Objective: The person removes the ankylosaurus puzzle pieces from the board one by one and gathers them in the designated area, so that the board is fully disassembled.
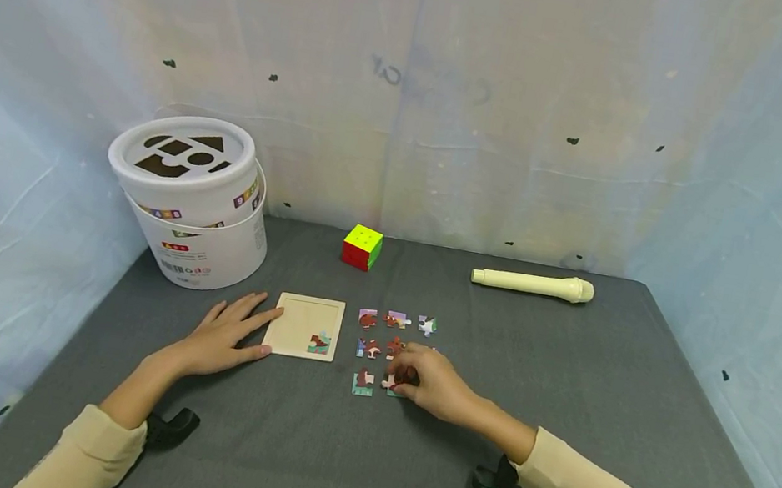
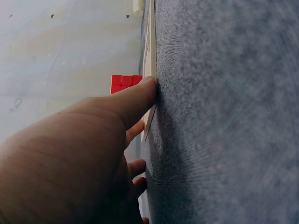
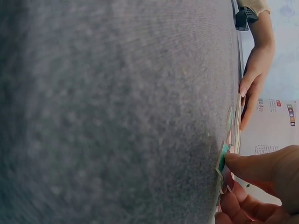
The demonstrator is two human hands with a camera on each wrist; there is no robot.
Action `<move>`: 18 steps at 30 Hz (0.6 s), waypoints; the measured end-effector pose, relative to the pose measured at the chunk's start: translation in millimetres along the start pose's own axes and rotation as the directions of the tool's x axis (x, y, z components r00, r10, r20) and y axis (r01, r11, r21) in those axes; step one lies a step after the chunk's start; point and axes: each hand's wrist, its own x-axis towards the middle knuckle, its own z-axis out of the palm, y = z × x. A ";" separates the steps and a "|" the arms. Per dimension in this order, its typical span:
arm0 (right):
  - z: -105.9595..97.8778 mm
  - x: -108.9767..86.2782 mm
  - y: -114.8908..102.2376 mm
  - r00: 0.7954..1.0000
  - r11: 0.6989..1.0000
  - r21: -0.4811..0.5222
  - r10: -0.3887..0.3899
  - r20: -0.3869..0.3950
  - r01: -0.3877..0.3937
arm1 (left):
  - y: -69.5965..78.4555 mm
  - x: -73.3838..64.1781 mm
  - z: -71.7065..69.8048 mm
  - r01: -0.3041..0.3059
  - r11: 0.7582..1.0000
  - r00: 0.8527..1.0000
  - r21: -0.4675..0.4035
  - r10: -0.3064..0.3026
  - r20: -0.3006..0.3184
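Note:
My left hand [image 1: 220, 341] lies with spread fingers on the table, thumb and index fingertip at the left edge of a square wooden puzzle tray [image 1: 284, 321]. One corner puzzle piece [image 1: 319, 343] sits in the tray's lower right. To the right of the tray, my right hand [image 1: 441, 386] pinches a teal and dark red puzzle piece [image 3: 223, 161] between thumb and fingers, low over the cloth. Several loose pieces lie in rows around it, such as a bottom-left piece [image 1: 362, 383] and a purple-topped piece [image 1: 397, 320]. The hand covers part of these rows.
A white bucket [image 1: 223, 253] with a shape-sorter lid [image 1: 185, 150] stands at the back left. Near the back edge are a yellow, red and green puzzle cube [image 1: 362, 247] and a cream toy microphone [image 1: 532, 284]. Dark grey cloth [image 1: 299, 450] covers the table, with pale curtains around it.

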 end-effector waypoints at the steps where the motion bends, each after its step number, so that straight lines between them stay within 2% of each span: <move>1: 0.4 -0.4 0.3 1.000 1.000 -0.009 -0.005 -0.003 0.005 | 0.4 0.1 -0.2 0.001 1.000 1.000 0.001 -0.001 0.001; 5: 2.5 -1.7 2.1 1.000 1.000 -0.024 -0.018 -0.017 0.017 | 1.0 0.4 -0.7 0.003 1.000 1.000 0.004 -0.003 0.004; 18: 5.7 -2.6 1.8 0.999 1.000 -0.011 0.024 -0.037 -0.024 | 2.0 -0.1 -2.3 0.006 1.000 1.000 0.008 -0.006 0.005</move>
